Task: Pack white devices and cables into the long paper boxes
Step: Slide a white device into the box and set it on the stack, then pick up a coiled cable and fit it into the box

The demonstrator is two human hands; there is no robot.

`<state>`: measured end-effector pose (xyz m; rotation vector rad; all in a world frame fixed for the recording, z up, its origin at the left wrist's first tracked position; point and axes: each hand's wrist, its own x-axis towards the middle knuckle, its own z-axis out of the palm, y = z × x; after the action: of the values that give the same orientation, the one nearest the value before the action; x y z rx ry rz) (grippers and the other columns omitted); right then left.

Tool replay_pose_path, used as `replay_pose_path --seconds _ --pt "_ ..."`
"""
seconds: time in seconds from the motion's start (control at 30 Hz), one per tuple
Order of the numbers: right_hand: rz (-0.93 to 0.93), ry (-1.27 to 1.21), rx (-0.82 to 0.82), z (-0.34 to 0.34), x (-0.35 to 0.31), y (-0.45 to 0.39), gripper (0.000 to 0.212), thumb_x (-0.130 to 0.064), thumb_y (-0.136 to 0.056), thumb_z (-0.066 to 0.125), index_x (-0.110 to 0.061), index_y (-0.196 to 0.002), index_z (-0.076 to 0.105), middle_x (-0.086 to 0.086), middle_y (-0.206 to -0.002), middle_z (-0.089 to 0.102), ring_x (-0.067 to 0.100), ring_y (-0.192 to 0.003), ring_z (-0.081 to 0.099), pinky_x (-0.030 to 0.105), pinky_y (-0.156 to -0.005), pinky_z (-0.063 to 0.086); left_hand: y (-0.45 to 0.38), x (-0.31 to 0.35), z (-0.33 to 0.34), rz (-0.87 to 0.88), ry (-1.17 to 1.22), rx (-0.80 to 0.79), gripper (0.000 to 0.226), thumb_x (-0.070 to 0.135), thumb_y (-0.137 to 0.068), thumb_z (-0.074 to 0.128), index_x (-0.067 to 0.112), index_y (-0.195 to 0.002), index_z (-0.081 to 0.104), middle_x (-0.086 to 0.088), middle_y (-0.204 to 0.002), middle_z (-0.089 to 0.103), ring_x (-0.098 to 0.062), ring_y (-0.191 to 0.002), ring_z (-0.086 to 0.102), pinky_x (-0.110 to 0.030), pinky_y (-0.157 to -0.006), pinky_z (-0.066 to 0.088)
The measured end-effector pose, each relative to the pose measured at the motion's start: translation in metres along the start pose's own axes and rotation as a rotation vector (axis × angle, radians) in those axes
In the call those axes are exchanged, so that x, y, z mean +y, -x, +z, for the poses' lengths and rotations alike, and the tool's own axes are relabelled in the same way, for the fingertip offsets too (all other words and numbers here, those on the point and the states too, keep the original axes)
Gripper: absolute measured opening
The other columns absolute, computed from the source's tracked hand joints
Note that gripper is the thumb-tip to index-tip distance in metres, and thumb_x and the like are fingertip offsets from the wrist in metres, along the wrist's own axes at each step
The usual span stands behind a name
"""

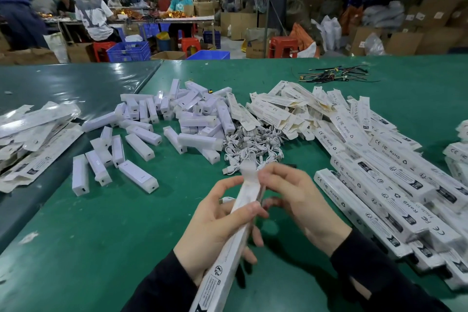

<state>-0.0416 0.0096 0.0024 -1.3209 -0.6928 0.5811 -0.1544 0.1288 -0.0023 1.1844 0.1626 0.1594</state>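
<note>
A long white paper box (229, 258) slants up from the bottom of the view, its open end flap (249, 172) pointing away from me. My left hand (215, 225) grips the box around its middle. My right hand (293, 197) pinches the box's top end by the flap. A bit of white cable (224, 200) shows by my left fingers. Beyond lie a pile of white devices (177, 119), a heap of coiled white cables (250, 145) and flat unfolded boxes (291, 109).
Closed long boxes (395, 185) are stacked at the right, more flat boxes (30, 139) at the far left. Black cable ties (334, 75) lie at the back of the green table (101, 235). People work at a far table among crates and cartons.
</note>
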Motion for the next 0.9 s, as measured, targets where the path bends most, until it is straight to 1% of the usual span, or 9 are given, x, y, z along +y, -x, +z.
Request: replay_pose_path --seconds 0.07,0.13,0.23,0.37,0.5,0.63,0.73,0.8,0.9 --pt "-0.014 0.018 0.244 -0.006 0.003 -0.004 0.015 -0.019 -0.091 0.066 -0.019 -0.076 0.063 -0.003 -0.079 0.068 0.012 -0.068 0.063 0.019 -0.056 0.048 -0.003 0.003 -0.004 0.016 0.007 0.122 0.052 0.020 -0.069 0.069 0.002 -0.115 0.053 -0.014 -0.073 0.067 -0.022 -0.044 0.056 -0.024 -0.036 0.046" --pt "-0.064 0.333 0.309 -0.010 0.007 -0.004 0.008 -0.021 -0.088 0.069 -0.022 -0.081 0.065 -0.009 -0.083 0.069 0.009 -0.072 0.065 0.017 -0.062 0.048 -0.006 0.007 -0.012 0.018 0.078 0.258 0.048 0.028 -0.070 0.066 -0.002 -0.106 0.058 -0.010 -0.067 0.065 -0.017 -0.042 0.053 -0.022 -0.036 0.045" --pt "-0.136 0.829 0.134 -0.008 0.017 0.003 0.020 -0.044 -0.074 0.077 -0.029 -0.083 0.068 -0.016 -0.089 0.062 0.001 -0.085 0.057 0.014 -0.074 0.041 -0.009 0.011 -0.023 -0.003 0.206 0.425 0.040 0.035 -0.082 0.061 0.003 -0.105 0.060 -0.006 -0.064 0.059 -0.014 -0.042 0.049 -0.021 -0.037 0.044" --pt "-0.121 1.261 -0.046 0.008 0.032 0.003 0.045 -0.069 -0.073 0.064 -0.032 -0.099 0.063 -0.015 -0.104 0.050 0.006 -0.102 0.045 0.029 -0.088 0.033 -0.011 0.009 -0.029 -0.001 0.197 0.517 0.021 0.025 -0.088 0.064 0.007 -0.094 0.054 -0.005 -0.061 0.051 -0.013 -0.041 0.044 -0.021 -0.034 0.039" --pt "-0.230 1.132 -0.002 0.009 0.030 0.001 0.010 -0.024 -0.091 0.062 -0.025 -0.098 0.069 -0.007 -0.098 0.062 0.016 -0.096 0.057 0.034 -0.085 0.042 -0.014 0.003 -0.028 -0.011 0.070 0.555 0.020 0.010 -0.081 0.072 0.004 -0.093 0.058 -0.003 -0.062 0.051 -0.013 -0.042 0.047 -0.020 -0.035 0.040" --pt "-0.307 0.923 0.153 -0.004 0.020 0.001 0.028 0.003 -0.084 0.058 -0.023 -0.075 0.065 -0.009 -0.077 0.061 0.014 -0.070 0.056 0.033 -0.065 0.046 -0.014 0.004 -0.031 -0.067 0.064 0.551 0.013 0.008 -0.081 0.071 0.004 -0.091 0.063 -0.011 -0.076 0.067 -0.014 -0.052 0.064 -0.019 -0.039 0.045" --pt "-0.268 1.002 0.111 -0.009 0.017 -0.002 0.021 -0.006 -0.088 0.058 -0.025 -0.083 0.065 -0.011 -0.083 0.059 0.010 -0.074 0.056 0.027 -0.065 0.043 -0.013 0.002 -0.030 -0.112 0.038 0.494 0.014 0.006 -0.079 0.072 0.003 -0.091 0.064 -0.013 -0.078 0.072 -0.016 -0.060 0.069 -0.021 -0.043 0.050" --pt "-0.156 0.990 -0.031 -0.020 0.010 -0.001 0.012 -0.029 -0.085 0.066 -0.033 -0.096 0.066 -0.015 -0.096 0.059 0.005 -0.087 0.057 0.015 -0.070 0.039 -0.013 0.002 -0.029 -0.117 0.021 0.486 0.014 0.005 -0.079 0.072 0.003 -0.090 0.063 -0.010 -0.073 0.070 -0.017 -0.058 0.068 -0.022 -0.044 0.050" --pt "0.108 0.976 -0.285 -0.041 -0.004 0.003 0.056 -0.052 -0.061 0.080 -0.043 -0.111 0.057 -0.019 -0.109 0.055 0.000 -0.095 0.054 0.007 -0.070 0.037 -0.013 0.003 -0.032 -0.108 0.021 0.492 0.012 0.006 -0.081 0.071 0.003 -0.089 0.063 -0.009 -0.069 0.068 -0.017 -0.055 0.065 -0.023 -0.043 0.050"
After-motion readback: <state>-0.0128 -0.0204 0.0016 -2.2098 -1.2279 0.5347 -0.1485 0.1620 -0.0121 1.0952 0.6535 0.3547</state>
